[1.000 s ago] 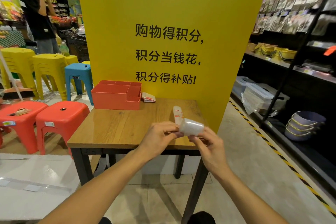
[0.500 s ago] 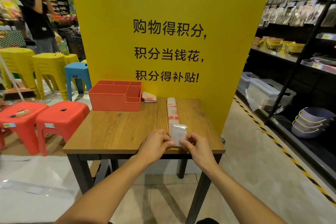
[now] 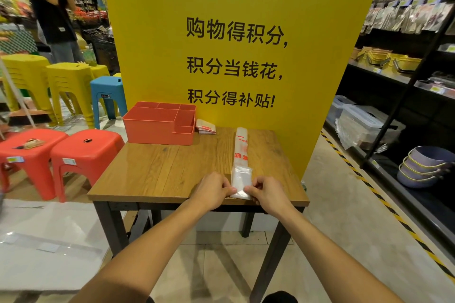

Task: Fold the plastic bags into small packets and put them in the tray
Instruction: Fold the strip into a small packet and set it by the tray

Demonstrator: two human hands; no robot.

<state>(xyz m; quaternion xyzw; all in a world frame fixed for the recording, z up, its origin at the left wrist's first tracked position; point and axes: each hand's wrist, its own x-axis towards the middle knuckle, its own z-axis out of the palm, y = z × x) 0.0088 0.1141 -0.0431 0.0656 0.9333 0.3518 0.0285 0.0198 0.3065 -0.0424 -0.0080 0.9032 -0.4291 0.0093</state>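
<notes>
Bag (image 3: pixel 241 152): one, a long strip flat on the table (image 3: pixel 160 170), near end folded.
Hands: left hand (image 3: pixel 211 190) and right hand (image 3: pixel 267 193), fingers curled, pinch the fold, hiding its edges.
Tray (image 3: pixel 157 130): one, far left corner; beside it one packet (image 3: pixel 205 126), perhaps several.
Stools (image 3: pixel 86 152): two red, left.

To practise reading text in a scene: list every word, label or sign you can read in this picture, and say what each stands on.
"购物得积分," on the yellow board.
"积分当钱花," on the same board.
"积分得补贴!" on the same board.
Red print on the plastic bag: too blurred to read.
Sticker on the red stool: too small to read.
</notes>
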